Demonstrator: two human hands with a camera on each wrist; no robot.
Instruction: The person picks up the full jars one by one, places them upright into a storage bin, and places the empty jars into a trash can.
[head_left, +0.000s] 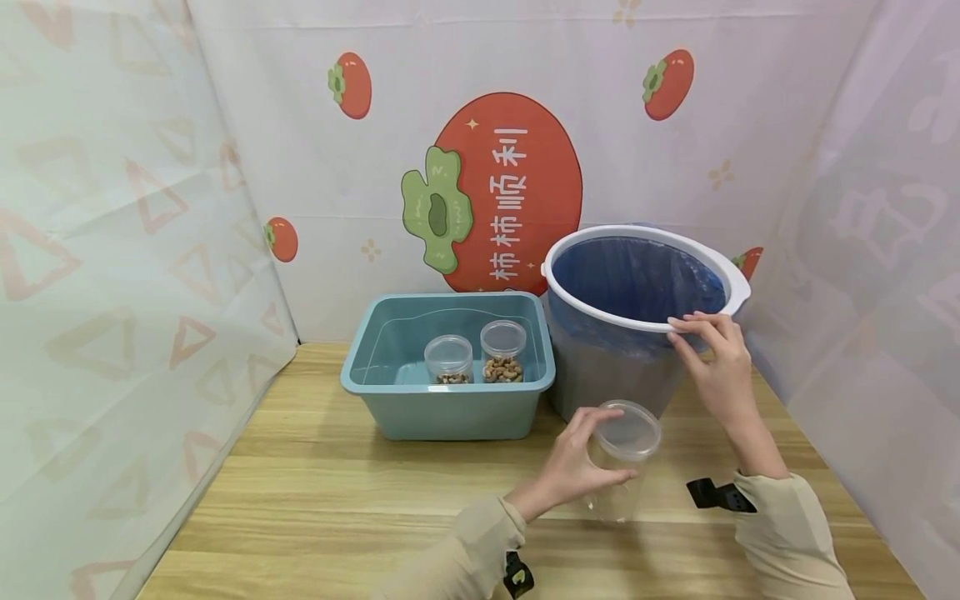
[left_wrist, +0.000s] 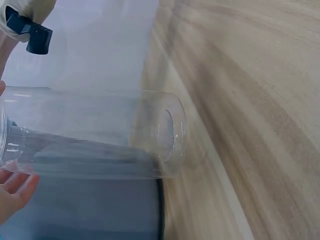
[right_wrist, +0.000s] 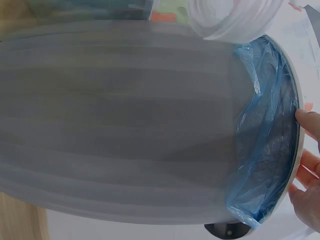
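Note:
In the head view my left hand point(head_left: 573, 467) grips a clear plastic jar point(head_left: 628, 433) near its lid, fingers and thumb around its sides. The left wrist view shows the jar point(left_wrist: 95, 132) see-through, with nothing visible inside; whether its base touches the table, I cannot tell. My right hand point(head_left: 720, 367) pinches the white rim of a grey trash can point(head_left: 615, 375) lined with a blue bag point(head_left: 637, 267). In the right wrist view, the right thumb and fingers point(right_wrist: 307, 120) lie on either side of that rim, beside the blue liner point(right_wrist: 270, 135).
Left of the trash can stands a teal plastic basin point(head_left: 450, 417). Inside it are two lidded jars, one with nuts point(head_left: 502, 369), the other point(head_left: 450, 358) with a low layer of nuts. The wooden table point(head_left: 315, 500) is bounded by fabric walls at the back and sides.

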